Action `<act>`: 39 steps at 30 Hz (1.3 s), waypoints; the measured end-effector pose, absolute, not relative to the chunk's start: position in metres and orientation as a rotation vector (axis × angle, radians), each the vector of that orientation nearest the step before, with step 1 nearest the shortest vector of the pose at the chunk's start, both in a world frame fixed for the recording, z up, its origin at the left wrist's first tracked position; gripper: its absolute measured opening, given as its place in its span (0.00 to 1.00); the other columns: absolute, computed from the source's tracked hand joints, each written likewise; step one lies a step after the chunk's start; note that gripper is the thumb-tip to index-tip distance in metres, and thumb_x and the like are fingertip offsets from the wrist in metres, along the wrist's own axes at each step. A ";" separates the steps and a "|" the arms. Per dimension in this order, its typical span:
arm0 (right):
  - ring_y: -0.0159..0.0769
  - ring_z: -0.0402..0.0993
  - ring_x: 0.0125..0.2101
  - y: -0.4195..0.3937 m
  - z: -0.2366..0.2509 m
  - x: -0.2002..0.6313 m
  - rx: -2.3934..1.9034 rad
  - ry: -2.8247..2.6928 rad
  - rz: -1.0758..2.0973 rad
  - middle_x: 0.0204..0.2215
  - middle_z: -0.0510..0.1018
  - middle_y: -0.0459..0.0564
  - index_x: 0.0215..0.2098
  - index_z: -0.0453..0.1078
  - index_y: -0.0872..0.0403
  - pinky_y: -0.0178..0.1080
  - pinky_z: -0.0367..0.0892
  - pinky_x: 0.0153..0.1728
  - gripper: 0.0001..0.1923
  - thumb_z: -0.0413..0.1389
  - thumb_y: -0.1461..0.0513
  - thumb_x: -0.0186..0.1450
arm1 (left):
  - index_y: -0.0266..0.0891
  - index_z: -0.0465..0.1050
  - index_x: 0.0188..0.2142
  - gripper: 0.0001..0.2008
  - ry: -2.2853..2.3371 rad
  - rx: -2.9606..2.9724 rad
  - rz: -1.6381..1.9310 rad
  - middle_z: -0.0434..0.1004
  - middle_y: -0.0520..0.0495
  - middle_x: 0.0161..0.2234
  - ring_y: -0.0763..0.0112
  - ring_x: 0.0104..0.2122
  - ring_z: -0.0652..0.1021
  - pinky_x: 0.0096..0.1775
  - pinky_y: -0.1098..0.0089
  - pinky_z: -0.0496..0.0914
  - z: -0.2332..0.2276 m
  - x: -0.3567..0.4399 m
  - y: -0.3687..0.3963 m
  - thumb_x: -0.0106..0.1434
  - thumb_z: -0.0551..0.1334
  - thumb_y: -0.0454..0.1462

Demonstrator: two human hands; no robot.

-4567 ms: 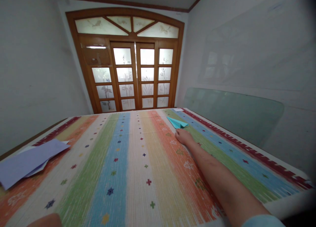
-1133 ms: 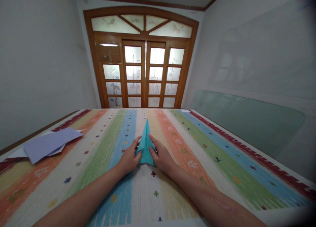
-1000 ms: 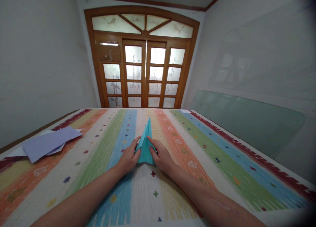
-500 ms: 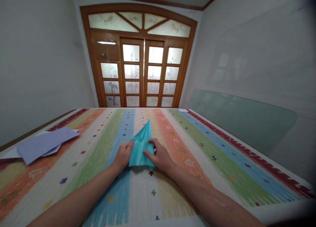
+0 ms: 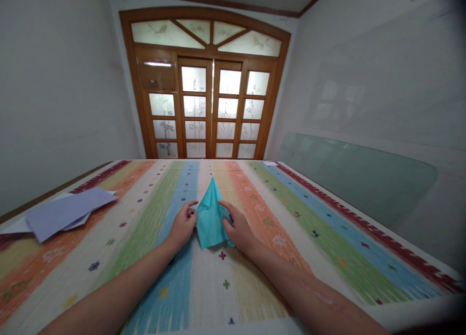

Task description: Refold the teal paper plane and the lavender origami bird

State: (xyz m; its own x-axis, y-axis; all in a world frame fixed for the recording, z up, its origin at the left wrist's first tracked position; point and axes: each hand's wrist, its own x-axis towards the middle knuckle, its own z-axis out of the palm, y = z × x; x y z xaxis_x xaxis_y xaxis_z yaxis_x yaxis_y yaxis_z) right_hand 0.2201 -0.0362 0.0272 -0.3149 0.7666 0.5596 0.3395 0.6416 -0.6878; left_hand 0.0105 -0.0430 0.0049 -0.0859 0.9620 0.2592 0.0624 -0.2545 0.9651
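Note:
A folded sheet of turquoise paper (image 5: 211, 223) stands out in front of me over the tablecloth, its narrow point facing away and its wide end toward me. Creases run down from the point, and a small flap shows on the left side. My right hand (image 5: 237, 228) grips the right edge, index finger on top along a crease and thumb lower down. At the left corner is my left hand (image 5: 184, 226), thumb and index finger apart, tips at the paper's edge. Its other fingers are partly hidden.
Pale lilac and white sheets (image 5: 69, 211) lie overlapped at the table's left side. A striped, patterned tablecloth (image 5: 145, 242) covers the table. Beyond the far edge are wooden doors with glass panes (image 5: 211, 107). A greenish glass panel (image 5: 357, 172) leans along the right wall.
The paper has turned slightly, its point swinging left and its near end shifting right. My left thumb and index finger have spread apart; my right hand has moved nearer the right edge.

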 end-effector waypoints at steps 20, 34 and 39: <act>0.35 0.72 0.33 -0.048 0.030 0.218 -0.836 -2.193 0.559 0.41 0.76 0.50 0.55 0.65 0.50 0.37 0.68 0.34 0.24 0.61 0.58 0.61 | 0.38 0.72 0.32 0.12 1.267 1.628 1.471 0.73 0.49 0.28 0.68 0.29 0.71 0.31 0.71 0.65 0.008 0.004 -0.039 0.60 0.63 0.45; 0.40 0.69 0.50 -0.045 0.028 0.217 -0.738 -2.017 0.506 0.55 0.68 0.54 0.61 0.59 0.47 0.38 0.72 0.38 0.30 0.51 0.69 0.62 | 0.40 0.57 0.22 0.23 1.300 1.528 1.507 0.55 0.57 0.20 0.75 0.22 0.59 0.27 0.73 0.57 0.005 0.000 -0.034 0.61 0.61 0.52; 0.36 0.74 0.38 -0.043 0.030 0.218 -0.853 -1.896 0.577 0.45 0.75 0.52 0.52 0.66 0.49 0.34 0.70 0.30 0.16 0.51 0.64 0.66 | 0.39 0.59 0.22 0.21 1.353 1.647 1.451 0.56 0.56 0.20 0.74 0.22 0.61 0.26 0.73 0.56 0.005 -0.001 -0.035 0.63 0.59 0.51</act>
State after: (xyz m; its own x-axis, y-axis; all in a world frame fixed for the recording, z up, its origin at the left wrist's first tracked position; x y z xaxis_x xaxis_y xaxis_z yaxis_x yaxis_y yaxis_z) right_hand 0.2176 -0.0433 0.0304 -0.3112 0.7625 0.5673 0.3174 0.6460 -0.6942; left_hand -0.0006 -0.0354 0.0054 -0.0927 0.9188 0.3836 0.3183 -0.3377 0.8858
